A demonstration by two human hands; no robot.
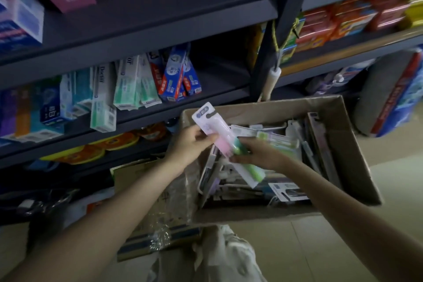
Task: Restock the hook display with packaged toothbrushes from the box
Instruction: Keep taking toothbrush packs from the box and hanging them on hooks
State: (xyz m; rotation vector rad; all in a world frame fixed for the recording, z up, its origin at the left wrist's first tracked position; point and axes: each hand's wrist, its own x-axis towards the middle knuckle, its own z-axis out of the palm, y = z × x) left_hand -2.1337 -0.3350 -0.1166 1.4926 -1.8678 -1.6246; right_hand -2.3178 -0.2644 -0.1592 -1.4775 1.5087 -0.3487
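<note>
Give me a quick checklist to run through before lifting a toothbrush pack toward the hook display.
1. Left hand holds the pink toothbrush pack on white card: ok.
2. Right hand holds the green toothbrush pack: ok.
3. Hang slot at the top of the pink pack's card is uncovered: ok.
4. The two packs are apart: not ok, they overlap between the hands.
5. Hook display in view: not ok, only dark shelves with toothpaste cartons show.
6. Brown cardboard box holds more packs: ok.

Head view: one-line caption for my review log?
Left hand holds pink toothbrush pack, right hand green pack, over cardboard box.
</note>
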